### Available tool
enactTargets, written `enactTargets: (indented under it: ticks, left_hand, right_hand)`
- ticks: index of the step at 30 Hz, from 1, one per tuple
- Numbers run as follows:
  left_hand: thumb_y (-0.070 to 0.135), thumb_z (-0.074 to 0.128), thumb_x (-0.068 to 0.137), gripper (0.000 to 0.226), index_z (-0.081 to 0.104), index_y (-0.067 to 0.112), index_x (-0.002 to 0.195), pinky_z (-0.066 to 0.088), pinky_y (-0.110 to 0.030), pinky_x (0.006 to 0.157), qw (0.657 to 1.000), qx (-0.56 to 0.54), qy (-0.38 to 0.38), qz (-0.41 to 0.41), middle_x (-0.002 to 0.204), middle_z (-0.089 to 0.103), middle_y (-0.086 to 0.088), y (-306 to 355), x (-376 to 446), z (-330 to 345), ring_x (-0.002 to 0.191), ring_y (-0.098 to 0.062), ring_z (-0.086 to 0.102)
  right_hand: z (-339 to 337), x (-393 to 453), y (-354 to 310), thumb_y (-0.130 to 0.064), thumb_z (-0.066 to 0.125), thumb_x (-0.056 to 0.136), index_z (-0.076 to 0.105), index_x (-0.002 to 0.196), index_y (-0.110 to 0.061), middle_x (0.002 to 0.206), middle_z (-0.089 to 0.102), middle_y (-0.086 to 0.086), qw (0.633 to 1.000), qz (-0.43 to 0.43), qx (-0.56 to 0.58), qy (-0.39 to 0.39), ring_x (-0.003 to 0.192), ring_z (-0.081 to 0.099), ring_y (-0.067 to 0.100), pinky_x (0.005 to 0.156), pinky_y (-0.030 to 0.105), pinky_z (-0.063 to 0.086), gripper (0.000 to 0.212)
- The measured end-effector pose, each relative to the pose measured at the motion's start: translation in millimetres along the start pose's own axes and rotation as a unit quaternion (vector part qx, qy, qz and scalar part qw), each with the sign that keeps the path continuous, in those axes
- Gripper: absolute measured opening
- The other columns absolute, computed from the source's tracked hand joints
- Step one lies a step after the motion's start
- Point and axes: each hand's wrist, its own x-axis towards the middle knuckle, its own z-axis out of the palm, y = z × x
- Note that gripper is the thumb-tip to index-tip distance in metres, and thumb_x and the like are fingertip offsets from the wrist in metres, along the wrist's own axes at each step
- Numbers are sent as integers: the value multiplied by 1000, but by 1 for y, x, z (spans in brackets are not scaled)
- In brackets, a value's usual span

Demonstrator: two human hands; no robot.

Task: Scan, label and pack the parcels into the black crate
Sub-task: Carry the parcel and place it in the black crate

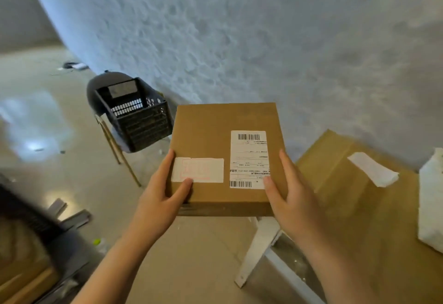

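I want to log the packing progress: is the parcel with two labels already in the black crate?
Out. Both hands, left and right, hold the parcel in the air, beside the black crate.

Matt brown cardboard parcel (225, 136) with paper labels; black latticed plastic crate (141, 121); glossy floor (48, 117).

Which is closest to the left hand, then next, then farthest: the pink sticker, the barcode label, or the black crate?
From the left hand:
1. Pink sticker, under its thumb on the box.
2. Barcode label, on the box's right side.
3. Black crate, on the chair, farther back on the left.
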Motion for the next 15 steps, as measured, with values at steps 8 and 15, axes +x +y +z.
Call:
enactTargets:
  ticks: [8, 15]
  left_hand:
    - [56, 55, 89, 75, 10, 52, 150, 49, -39, 99, 993, 27, 65, -99, 140, 36, 21, -89, 45, -70, 123, -10, 47]
    - [56, 53, 89, 78, 11, 42, 153, 40, -17, 91, 983, 62, 108, -133, 155, 24, 14, -142, 153, -106, 128, -5, 37]
  right_hand:
    - [128, 83, -30, -52, 40, 96, 4, 154, -37, 148, 38, -8, 991, -34, -10, -128, 113, 39, -2, 84, 8, 40, 70]
    - [217, 208, -56, -49, 40, 98, 4, 155, -37, 148, 40, -3, 981, -65, -5, -183, 127, 46, 14, 96, 26, 43, 69]
